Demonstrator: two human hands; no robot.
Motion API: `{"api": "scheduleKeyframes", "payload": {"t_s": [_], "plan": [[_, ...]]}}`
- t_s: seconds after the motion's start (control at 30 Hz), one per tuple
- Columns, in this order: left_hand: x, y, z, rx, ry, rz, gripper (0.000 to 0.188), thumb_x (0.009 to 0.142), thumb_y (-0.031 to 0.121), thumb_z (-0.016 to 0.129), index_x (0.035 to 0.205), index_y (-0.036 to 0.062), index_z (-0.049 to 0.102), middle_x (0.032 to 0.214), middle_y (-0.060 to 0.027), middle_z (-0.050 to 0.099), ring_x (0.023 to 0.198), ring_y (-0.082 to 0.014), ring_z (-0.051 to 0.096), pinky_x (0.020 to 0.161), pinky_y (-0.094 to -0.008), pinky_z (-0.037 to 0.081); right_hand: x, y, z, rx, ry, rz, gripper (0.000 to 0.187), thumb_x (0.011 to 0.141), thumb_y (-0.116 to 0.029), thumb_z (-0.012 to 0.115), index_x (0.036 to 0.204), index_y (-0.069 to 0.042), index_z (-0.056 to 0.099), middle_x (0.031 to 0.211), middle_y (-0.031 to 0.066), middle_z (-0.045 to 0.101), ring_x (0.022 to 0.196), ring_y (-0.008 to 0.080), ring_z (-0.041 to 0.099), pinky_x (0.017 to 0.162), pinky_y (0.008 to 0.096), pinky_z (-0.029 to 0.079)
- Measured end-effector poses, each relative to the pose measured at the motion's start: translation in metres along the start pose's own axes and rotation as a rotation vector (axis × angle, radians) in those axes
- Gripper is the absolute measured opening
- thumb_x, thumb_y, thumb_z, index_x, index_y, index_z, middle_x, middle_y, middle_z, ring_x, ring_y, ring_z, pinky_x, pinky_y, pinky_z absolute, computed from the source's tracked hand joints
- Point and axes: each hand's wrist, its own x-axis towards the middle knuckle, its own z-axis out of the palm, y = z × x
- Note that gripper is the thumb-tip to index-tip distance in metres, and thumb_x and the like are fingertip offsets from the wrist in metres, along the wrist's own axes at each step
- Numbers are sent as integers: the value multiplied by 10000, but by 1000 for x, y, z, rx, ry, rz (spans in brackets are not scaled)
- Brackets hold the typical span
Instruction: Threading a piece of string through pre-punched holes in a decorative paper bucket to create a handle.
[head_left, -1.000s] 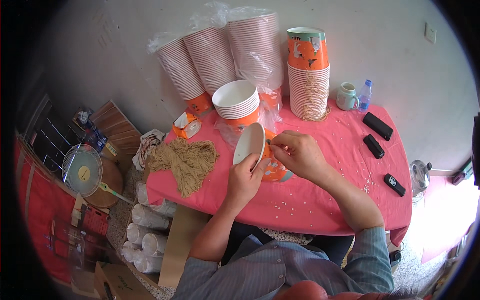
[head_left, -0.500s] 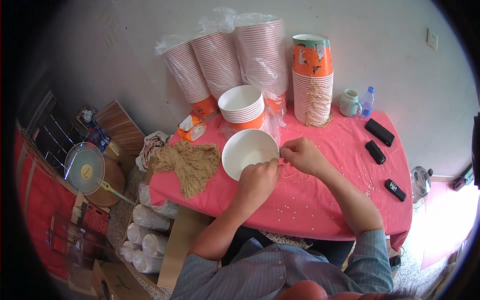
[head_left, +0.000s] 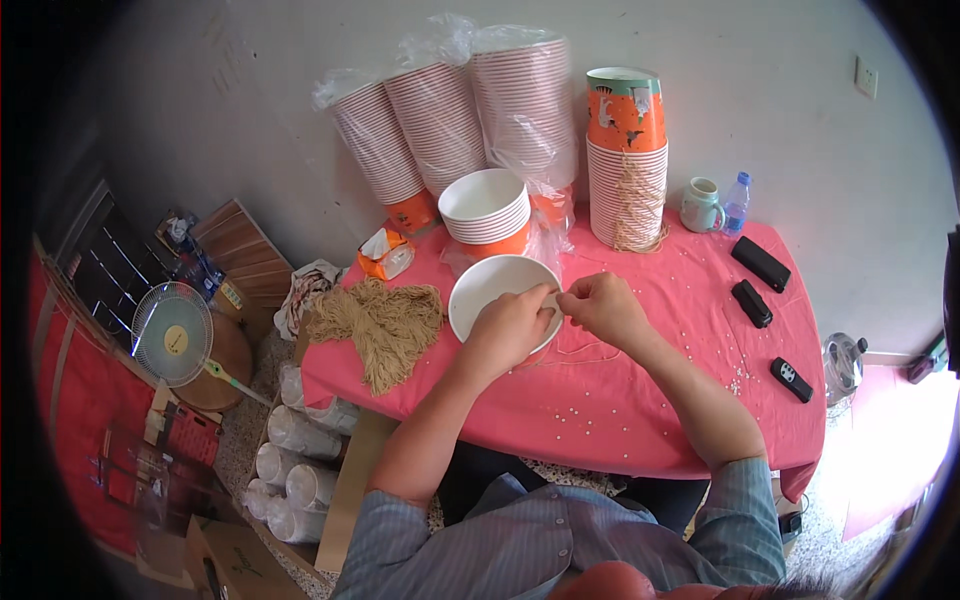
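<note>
A white-lined paper bucket (head_left: 478, 297) stands tilted toward me near the middle of the pink-covered table. My left hand (head_left: 508, 328) reaches over its mouth, fingers bent and closed at the right rim. Just outside that rim, my right hand (head_left: 603, 305) pinches a thin cord, and the fingertips of both hands almost meet. The cord's tail (head_left: 592, 356) trails on the cloth below; its end at the rim is hidden by my fingers. Left of the bucket lies a loose heap of tan cord (head_left: 385, 330).
Behind are nested buckets (head_left: 485, 205), plastic-wrapped stacks (head_left: 430, 120) and a tall stack (head_left: 628, 195) with cord hanging down it. A mug (head_left: 700, 208), bottle (head_left: 737, 205), black cases (head_left: 760, 264) and remote (head_left: 791, 380) sit at right. White bits (head_left: 572, 420) dot the cloth (head_left: 640, 420).
My left hand has moved up and further over the bucket's mouth, its fingers now inside the right rim. The bucket has shifted slightly; my right hand stays pinched beside it.
</note>
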Motion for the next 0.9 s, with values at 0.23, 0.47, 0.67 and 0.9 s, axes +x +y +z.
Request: {"api": "scheduleKeyframes", "payload": {"t_s": [0.23,0.47,0.67,0.9], "plan": [[12,-10,15,11,-34,-23,239,1016,173,653,1146,9,769,959,-272,769,894,-470,755,826,-557,602,6,9,1,138,-46,55,316,945,-261,744,907,41,831,720,146,770,650,194,759,633,372,613],[23,-16,15,-283,-68,-137,204,973,140,697,1043,-34,777,981,-248,788,930,-409,782,861,-485,606,3,3,-2,193,-63,75,319,965,-254,736,912,49,820,750,114,778,663,157,758,593,324,611],[25,-20,14,-292,-7,-129,190,982,141,692,1021,-30,762,952,-221,792,884,-379,787,820,-466,610,4,0,-4,206,-133,103,254,1004,-196,710,942,28,810,821,70,777,770,135,749,698,321,619],[27,-28,8,-695,182,-153,163,1055,117,657,1045,-36,712,874,-78,781,776,-137,769,692,-287,601,16,37,11,408,-239,-139,446,962,-111,752,1375,33,670,1068,107,802,1045,181,752,951,345,585]]}}
